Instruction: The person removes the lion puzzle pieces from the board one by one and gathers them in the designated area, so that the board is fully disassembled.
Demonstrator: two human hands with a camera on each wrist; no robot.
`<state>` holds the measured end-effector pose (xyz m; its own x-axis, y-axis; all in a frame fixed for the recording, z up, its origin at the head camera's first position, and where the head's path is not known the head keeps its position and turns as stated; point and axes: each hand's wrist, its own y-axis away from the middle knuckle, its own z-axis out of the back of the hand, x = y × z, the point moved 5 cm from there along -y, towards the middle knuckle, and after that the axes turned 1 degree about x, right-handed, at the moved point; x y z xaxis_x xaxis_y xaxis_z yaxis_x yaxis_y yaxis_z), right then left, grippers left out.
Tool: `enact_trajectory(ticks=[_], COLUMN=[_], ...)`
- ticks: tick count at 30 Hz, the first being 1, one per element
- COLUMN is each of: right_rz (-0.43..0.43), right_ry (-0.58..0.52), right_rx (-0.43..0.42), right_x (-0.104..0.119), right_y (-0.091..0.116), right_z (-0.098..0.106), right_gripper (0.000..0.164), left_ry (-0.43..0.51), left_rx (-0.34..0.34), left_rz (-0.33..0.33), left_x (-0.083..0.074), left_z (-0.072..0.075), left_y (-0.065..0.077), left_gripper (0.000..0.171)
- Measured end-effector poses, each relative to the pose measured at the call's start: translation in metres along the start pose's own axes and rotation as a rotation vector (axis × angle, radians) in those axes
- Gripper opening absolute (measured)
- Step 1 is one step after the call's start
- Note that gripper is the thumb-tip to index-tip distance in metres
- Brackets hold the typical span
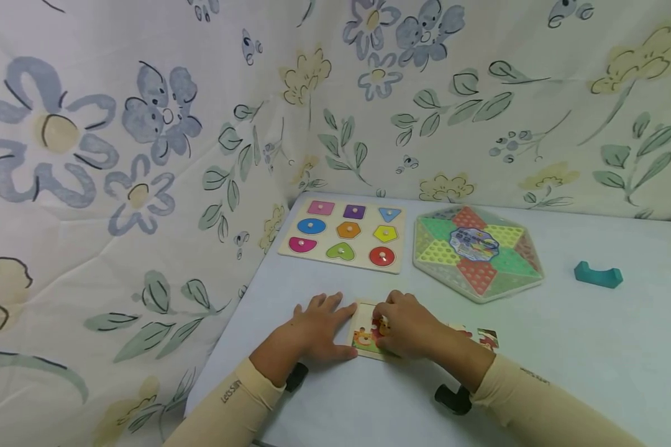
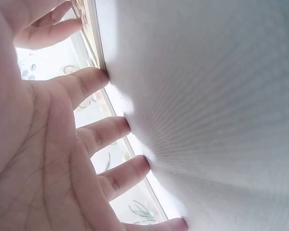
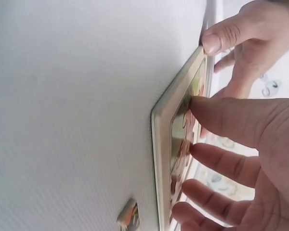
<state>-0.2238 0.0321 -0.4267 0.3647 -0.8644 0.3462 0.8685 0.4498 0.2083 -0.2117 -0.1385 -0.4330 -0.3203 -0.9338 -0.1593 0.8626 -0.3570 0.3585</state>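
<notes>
A small wooden jigsaw puzzle tray (image 1: 363,307) with animal pictures lies flat on the white table. My left hand (image 1: 319,332) is spread at its left side, thumb and index fingertips right at the frame; in the left wrist view the other fingers (image 2: 127,176) reach down to the tabletop. Over the tray's middle, my right hand (image 1: 410,326) pinches a puzzle piece (image 1: 381,328) between thumb and fingertips, low among the fitted pieces. The right wrist view shows that thumb (image 3: 231,115) pressed on the picture surface. Part of the tray is hidden under the right hand.
Loose puzzle pieces (image 1: 488,338) lie right of the tray, partly behind the right forearm. Farther back are a knobbed shape board (image 1: 363,248) and a hexagonal star-pattern game board (image 1: 514,282). A teal notched block (image 1: 598,277) sits at the right. Floral cloth (image 1: 229,155) hangs behind and left.
</notes>
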Motion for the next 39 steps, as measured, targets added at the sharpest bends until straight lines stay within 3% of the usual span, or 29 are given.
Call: enact_trajectory(ticks=[15,23,31,39], right_rz=[0.015,0.01,0.021,0.045], right_ry=[-0.045,-0.181,-0.279,-0.298], right_rx=[-0.115,-0.177,-0.19,-0.225], right_x=[0.006,0.004,0.002,-0.011], right_y=[0.005,0.006,0.01,0.021], right_z=[0.004,0.008,0.016,0.03], right_gripper=[0.033,0.014,0.025,0.018], left_ry=[-0.009,0.003,0.001,0.003], left_rx=[0.0,0.002,-0.001,-0.003], left_rz=[0.011,0.014,0.021,0.015], left_x=[-0.001,-0.002,-0.001,-0.002], left_z=[0.0,-0.001,-0.001,-0.002], left_y=[-0.001,-0.002,-0.001,0.0], left_gripper=[0.089,0.09,0.089,0.09])
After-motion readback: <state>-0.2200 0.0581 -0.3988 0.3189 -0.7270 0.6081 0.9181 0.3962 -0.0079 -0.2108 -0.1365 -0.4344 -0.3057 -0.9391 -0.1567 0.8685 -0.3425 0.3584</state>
